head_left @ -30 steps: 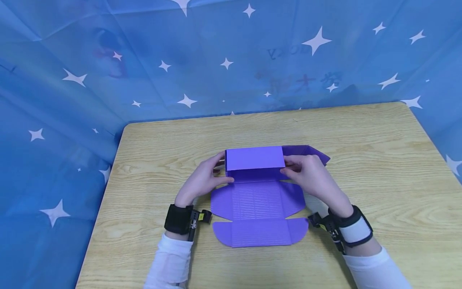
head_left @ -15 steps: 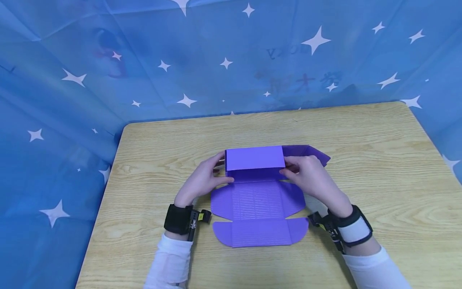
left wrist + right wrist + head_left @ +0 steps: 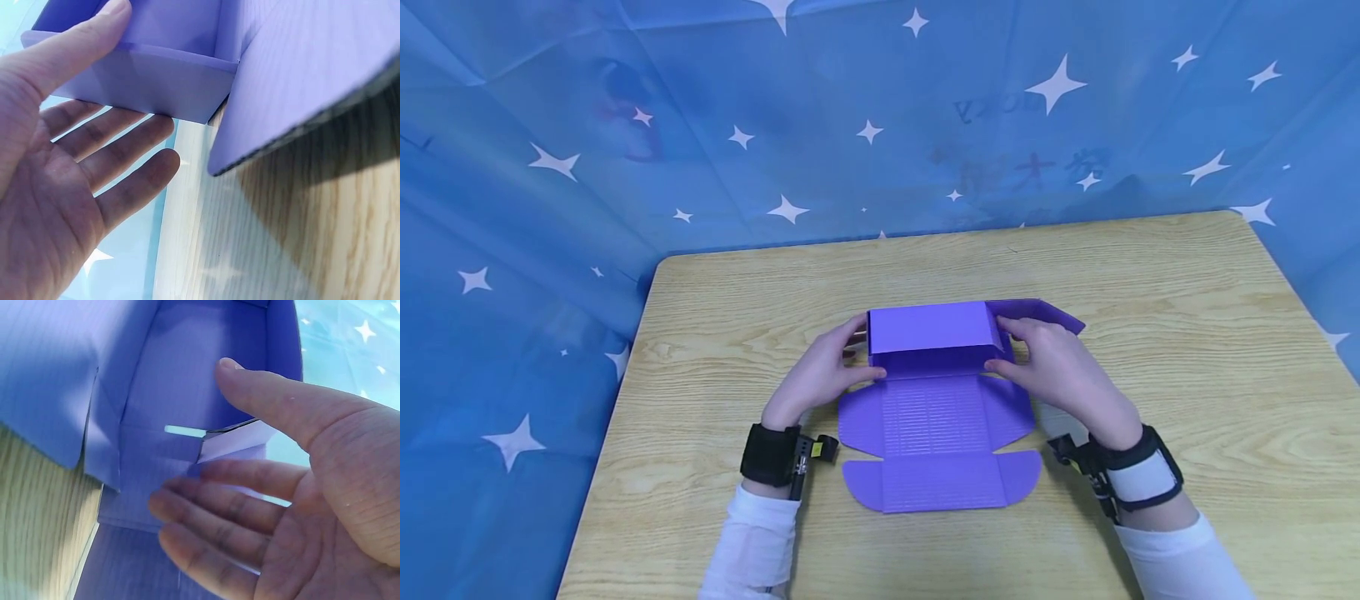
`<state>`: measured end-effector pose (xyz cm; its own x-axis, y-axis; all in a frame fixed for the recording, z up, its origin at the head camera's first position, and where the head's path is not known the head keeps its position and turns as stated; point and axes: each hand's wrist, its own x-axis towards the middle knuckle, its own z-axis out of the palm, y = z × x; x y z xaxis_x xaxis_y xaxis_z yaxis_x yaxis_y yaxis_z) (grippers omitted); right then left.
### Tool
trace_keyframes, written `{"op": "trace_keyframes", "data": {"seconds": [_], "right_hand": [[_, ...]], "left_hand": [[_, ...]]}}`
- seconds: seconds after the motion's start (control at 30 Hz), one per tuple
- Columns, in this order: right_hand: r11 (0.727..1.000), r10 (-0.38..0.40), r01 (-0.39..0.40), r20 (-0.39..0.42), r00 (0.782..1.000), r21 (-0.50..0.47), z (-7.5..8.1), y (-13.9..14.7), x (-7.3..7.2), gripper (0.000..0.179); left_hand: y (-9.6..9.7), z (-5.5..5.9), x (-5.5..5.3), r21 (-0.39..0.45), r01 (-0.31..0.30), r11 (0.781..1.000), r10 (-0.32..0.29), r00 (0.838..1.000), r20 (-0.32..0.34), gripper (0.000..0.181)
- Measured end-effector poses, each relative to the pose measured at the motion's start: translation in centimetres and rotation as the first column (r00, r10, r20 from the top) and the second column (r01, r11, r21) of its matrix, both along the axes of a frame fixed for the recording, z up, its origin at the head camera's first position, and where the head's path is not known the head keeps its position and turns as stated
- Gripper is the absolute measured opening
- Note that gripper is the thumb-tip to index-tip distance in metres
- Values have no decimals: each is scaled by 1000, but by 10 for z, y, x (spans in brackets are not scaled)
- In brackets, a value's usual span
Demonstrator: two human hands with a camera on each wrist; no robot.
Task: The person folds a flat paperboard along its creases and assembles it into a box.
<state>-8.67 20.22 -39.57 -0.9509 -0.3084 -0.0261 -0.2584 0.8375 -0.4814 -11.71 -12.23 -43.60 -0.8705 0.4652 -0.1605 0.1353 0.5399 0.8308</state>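
A partly folded purple cardboard box (image 3: 931,329) lies on the table, its far section standing up as a trough and its near panel (image 3: 943,483) flat with rounded side flaps. My left hand (image 3: 820,367) holds the left end wall (image 3: 150,81), thumb over its edge and fingers on the outside. At the right end is my right hand (image 3: 1060,362), thumb apart from the loosely bent fingers. In the right wrist view a small flap (image 3: 234,440) lies between that thumb and the fingers, beside a slot; whether the fingertips touch it I cannot tell.
The wood-grain table (image 3: 737,317) extends around the box on every side. A blue curtain with white stars (image 3: 850,100) hangs behind the table and along its left. An unfolded side panel (image 3: 1052,313) sticks out at the box's far right.
My right hand has shifted slightly right, its thumb and fingers spread wider. A small flap now shows at the right end of the top panel. My left hand stays put.
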Motion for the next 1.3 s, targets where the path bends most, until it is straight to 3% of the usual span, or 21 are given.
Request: {"op": "trace_keyframes", "data": {"seconds": [0.2, 0.83, 1.0, 1.17, 1.3], "right_hand": [[999, -18, 17, 13, 1000, 32, -5, 3, -2, 47], [996, -86, 83, 170, 982, 25, -22, 8, -10, 15], [996, -87, 88, 152, 985, -3, -22, 7, -10, 9], [996, -66, 71, 107, 992, -52, -18, 4, -10, 21], [994, -50, 57, 76, 996, -90, -14, 2, -7, 20]], "left_hand": [[0, 1, 1, 6, -5, 1000, 5, 1000, 11, 78], [0, 1, 1, -8, 1, 1000, -1, 1000, -20, 80], [1, 0, 0, -17, 1, 1000, -1, 1000, -22, 81], [1, -1, -1, -21, 1, 1000, -1, 1000, -22, 81], [1, 0, -1, -22, 0, 1000, -1, 1000, -20, 81]]}}
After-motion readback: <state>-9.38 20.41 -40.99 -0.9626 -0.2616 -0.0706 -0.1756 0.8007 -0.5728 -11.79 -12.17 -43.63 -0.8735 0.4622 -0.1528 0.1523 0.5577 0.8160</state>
